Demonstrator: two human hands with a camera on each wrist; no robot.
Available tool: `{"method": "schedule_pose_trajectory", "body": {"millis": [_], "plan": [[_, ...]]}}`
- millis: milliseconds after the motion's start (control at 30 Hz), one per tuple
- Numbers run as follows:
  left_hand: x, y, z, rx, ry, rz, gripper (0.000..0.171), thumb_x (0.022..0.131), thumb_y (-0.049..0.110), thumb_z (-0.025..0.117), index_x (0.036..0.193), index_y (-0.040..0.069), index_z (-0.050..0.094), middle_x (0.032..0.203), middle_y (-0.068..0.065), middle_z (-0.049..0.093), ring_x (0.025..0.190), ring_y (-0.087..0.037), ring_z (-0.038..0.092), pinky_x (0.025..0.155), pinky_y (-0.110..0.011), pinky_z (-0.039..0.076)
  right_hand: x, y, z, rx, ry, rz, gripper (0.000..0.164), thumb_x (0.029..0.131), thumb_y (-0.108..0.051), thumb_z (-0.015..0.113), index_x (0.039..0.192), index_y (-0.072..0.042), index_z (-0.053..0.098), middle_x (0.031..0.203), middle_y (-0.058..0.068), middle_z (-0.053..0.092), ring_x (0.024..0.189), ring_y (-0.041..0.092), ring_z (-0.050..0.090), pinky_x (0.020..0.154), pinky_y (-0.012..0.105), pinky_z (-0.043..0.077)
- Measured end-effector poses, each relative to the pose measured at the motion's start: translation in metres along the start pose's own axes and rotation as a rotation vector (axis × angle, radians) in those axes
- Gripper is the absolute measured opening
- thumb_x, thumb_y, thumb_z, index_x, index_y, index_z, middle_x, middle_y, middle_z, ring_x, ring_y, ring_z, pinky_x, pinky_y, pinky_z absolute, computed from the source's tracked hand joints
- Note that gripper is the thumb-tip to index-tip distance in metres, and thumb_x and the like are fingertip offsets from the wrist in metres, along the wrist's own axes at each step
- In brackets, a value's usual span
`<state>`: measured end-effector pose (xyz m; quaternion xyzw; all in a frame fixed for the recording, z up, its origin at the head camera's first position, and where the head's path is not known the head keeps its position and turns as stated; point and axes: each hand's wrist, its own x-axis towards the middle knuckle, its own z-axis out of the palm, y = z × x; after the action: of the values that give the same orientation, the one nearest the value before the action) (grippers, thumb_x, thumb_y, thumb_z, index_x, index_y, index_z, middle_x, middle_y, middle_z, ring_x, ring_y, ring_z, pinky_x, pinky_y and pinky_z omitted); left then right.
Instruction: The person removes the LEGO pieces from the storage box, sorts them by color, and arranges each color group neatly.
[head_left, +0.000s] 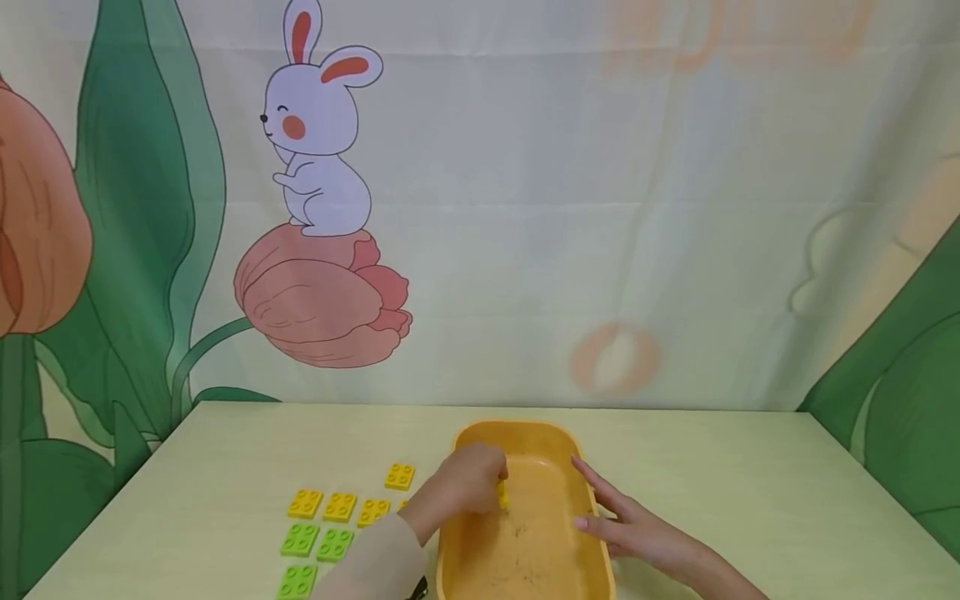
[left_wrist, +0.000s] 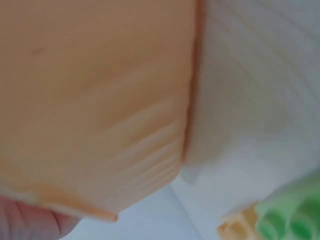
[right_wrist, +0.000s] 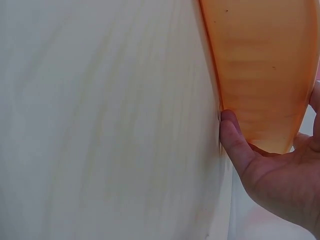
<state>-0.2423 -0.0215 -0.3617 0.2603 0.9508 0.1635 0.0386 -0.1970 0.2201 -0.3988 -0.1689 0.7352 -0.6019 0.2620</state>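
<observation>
A yellow-orange plastic tray (head_left: 536,542) sits on the table, its long side running away from me. My left hand (head_left: 472,477) reaches over the left wall into it and pinches a yellow toy brick (head_left: 503,495), mostly covered by the fingers. At the right wall, my right hand (head_left: 637,527) grips the tray, thumb at the rim and fingers spread along the outside. The right wrist view shows those fingers (right_wrist: 237,147) against the tray's outer side. In the left wrist view, the tray wall (left_wrist: 100,100) fills much of the frame.
Left of the tray lie several yellow bricks (head_left: 341,506) in a row, with another yellow brick (head_left: 400,476) behind them. Nearer me are green bricks (head_left: 300,539), some hidden by the left sleeve (head_left: 378,562). A printed curtain (head_left: 510,250) hangs behind the table (head_left: 720,475).
</observation>
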Motion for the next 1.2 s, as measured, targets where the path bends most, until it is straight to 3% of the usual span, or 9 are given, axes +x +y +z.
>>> {"method": "schedule_pose_trajectory", "body": {"millis": [133,267,533,733,1000,1200], "plan": [[-0.008,-0.005,-0.015,-0.091,-0.012,0.062,0.031,0.061,0.008,0.075,0.091,0.002,0.07,0.077,0.001,0.061,0.063,-0.008,0.042,0.062,-0.023,0.042,0.001,0.0,0.0,-0.001,0.001,0.003,0.07,0.097,-0.025,0.044,0.147,-0.026,-0.004,0.145,0.032,-0.007,0.115,0.032,0.048,0.087,0.048,0.045],[-0.017,-0.015,-0.03,-0.165,0.0,0.096,0.036,0.065,0.008,0.074,0.1,0.002,0.068,0.09,-0.002,0.064,0.077,-0.013,0.053,0.076,-0.028,0.047,0.001,0.001,0.0,-0.006,-0.002,0.001,0.07,0.097,-0.025,0.044,0.147,-0.025,-0.005,0.145,0.033,-0.007,0.116,0.033,0.047,0.087,0.049,0.044],[-0.042,-0.048,-0.049,-0.328,0.021,0.094,0.034,0.07,0.007,0.074,0.103,0.001,0.066,0.094,-0.002,0.064,0.084,-0.016,0.056,0.072,-0.027,0.049,0.001,0.002,0.0,0.014,-0.015,-0.013,0.07,0.097,-0.023,0.044,0.147,-0.026,-0.006,0.145,0.033,-0.007,0.112,0.031,0.051,0.086,0.046,0.046],[-0.065,-0.076,-0.059,-0.38,-0.02,-0.022,0.033,0.072,0.011,0.075,0.103,0.006,0.067,0.097,-0.001,0.064,0.08,-0.015,0.058,0.071,-0.028,0.051,0.002,0.002,-0.001,-0.007,-0.007,-0.004,0.07,0.097,-0.024,0.044,0.147,-0.026,-0.005,0.145,0.032,-0.007,0.115,0.033,0.049,0.087,0.049,0.045],[-0.082,-0.109,-0.067,-0.347,0.026,-0.215,0.035,0.071,0.007,0.076,0.104,0.008,0.068,0.096,0.0,0.063,0.082,-0.015,0.055,0.075,-0.031,0.049,0.001,0.002,-0.001,-0.023,-0.002,-0.007,0.07,0.097,-0.025,0.043,0.147,-0.026,-0.006,0.145,0.033,-0.007,0.118,0.036,0.045,0.087,0.051,0.043],[-0.089,-0.134,-0.062,-0.325,0.06,-0.242,0.037,0.071,0.004,0.075,0.106,0.001,0.066,0.098,-0.003,0.065,0.085,-0.017,0.057,0.079,-0.035,0.05,0.002,0.001,0.001,-0.048,0.015,-0.001,0.069,0.096,-0.026,0.044,0.147,-0.026,-0.004,0.144,0.034,-0.007,0.121,0.04,0.04,0.088,0.054,0.042]]}}
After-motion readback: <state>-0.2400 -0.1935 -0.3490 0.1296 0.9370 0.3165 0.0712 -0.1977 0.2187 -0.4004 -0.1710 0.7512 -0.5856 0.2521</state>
